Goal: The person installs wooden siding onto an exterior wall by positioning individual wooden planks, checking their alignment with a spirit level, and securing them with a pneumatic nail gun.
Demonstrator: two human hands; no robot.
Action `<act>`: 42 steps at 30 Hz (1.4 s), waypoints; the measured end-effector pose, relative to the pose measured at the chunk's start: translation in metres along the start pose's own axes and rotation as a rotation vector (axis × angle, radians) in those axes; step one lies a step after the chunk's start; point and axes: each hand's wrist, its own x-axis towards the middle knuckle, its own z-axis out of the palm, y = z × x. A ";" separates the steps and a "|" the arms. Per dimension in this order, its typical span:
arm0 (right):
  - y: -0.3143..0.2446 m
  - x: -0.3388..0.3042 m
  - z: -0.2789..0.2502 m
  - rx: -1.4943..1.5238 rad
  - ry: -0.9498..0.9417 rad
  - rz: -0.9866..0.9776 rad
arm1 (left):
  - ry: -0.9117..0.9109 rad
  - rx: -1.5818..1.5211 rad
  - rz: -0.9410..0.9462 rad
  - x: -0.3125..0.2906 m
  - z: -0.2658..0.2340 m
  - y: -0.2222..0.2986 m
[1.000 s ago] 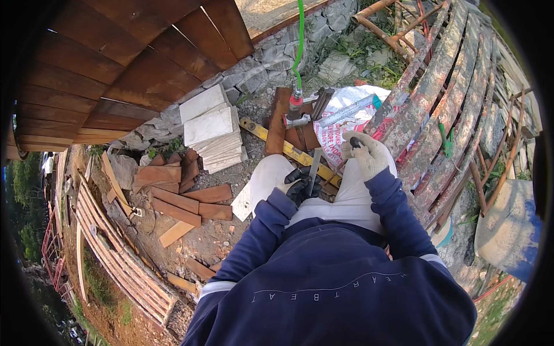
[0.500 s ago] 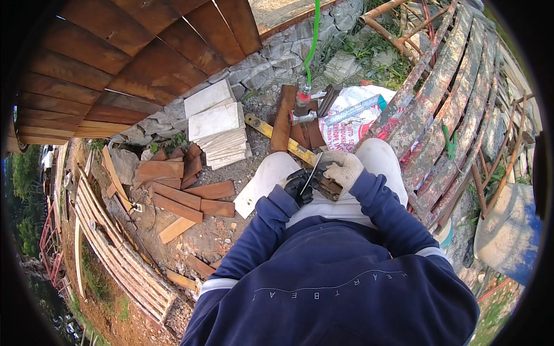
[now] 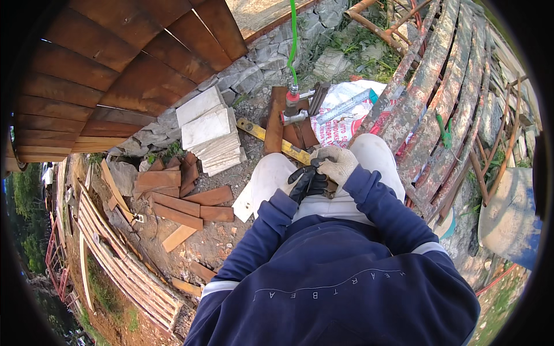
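While short brown boards (image 3: 176, 209) lie scattered at left and a stack of white slabs (image 3: 210, 132) stands beside them, a yellow spirit level (image 3: 295, 152) slants past a brown plank (image 3: 276, 118) toward your hands. Your black-gloved left hand (image 3: 306, 183) and pale-gloved right hand (image 3: 337, 164) are together between your knees (image 3: 378, 157), fingers curled, near the level's closer end, though I cannot tell whether they grip anything. Rightward, a printed white sack (image 3: 333, 128) lies before a paint-stained slatted rack (image 3: 441, 86) bearing a green tool (image 3: 444, 132).
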 end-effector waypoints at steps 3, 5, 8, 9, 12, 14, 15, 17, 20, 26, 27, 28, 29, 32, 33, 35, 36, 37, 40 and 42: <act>0.007 -0.001 0.000 -0.014 0.023 -0.093 | -0.019 0.046 0.095 -0.005 -0.005 -0.006; 0.008 -0.004 -0.004 -0.064 0.031 -0.059 | -0.028 0.021 0.116 -0.007 0.001 -0.003; -0.003 -0.007 -0.005 -0.155 0.052 -0.006 | -0.025 -0.058 0.113 -0.008 0.005 -0.001; -0.007 -0.007 -0.005 -0.189 0.063 0.012 | -0.029 -0.116 0.104 -0.006 0.002 -0.002; 0.000 -0.007 0.002 -0.007 0.107 -0.017 | 0.014 -0.125 0.116 -0.004 -0.005 -0.004; -0.005 -0.009 0.000 -0.173 0.119 -0.033 | 0.089 -0.053 0.145 -0.006 -0.007 -0.006; -0.009 -0.009 -0.001 -0.256 0.129 -0.042 | 0.136 -0.003 0.162 -0.007 -0.004 -0.005; -0.009 -0.008 -0.002 -0.292 0.132 -0.037 | 0.208 0.049 0.160 -0.008 0.001 0.000; -0.013 -0.007 -0.006 -0.251 0.139 -0.040 | 0.289 -0.004 0.156 -0.003 0.007 0.008; -0.003 -0.048 -0.060 0.293 0.383 0.016 | 0.298 -0.063 0.149 0.007 0.011 0.007; 0.000 -0.064 -0.075 0.411 0.457 0.004 | 0.276 -0.027 0.152 0.009 0.002 0.001; -0.010 -0.083 -0.090 0.535 0.563 -0.035 | 0.288 -0.041 0.137 0.009 0.001 0.000; -0.016 -0.107 -0.112 0.425 0.661 0.026 | 0.291 -0.056 0.113 0.010 0.000 0.001; 0.023 -0.175 -0.169 0.574 1.025 0.030 | 0.242 0.011 0.086 0.010 -0.011 0.011; 0.035 -0.200 -0.186 0.562 1.148 0.013 | 0.318 -0.007 0.077 0.015 -0.021 0.010; 0.078 -0.283 -0.213 0.469 1.497 0.082 | 0.271 0.047 0.009 0.025 -0.016 0.009; 0.087 -0.318 -0.219 0.421 1.667 0.143 | 0.242 -0.014 -0.008 0.032 -0.015 0.010; 0.116 -0.363 -0.223 0.362 1.797 0.149 | 0.214 -0.075 -0.023 0.037 -0.014 0.010; 0.194 -0.451 -0.204 0.471 2.116 0.413 | 0.217 0.062 -0.086 0.051 -0.017 0.007; 0.239 -0.498 -0.176 0.551 2.197 0.589 | 0.259 0.082 -0.135 0.060 -0.007 0.003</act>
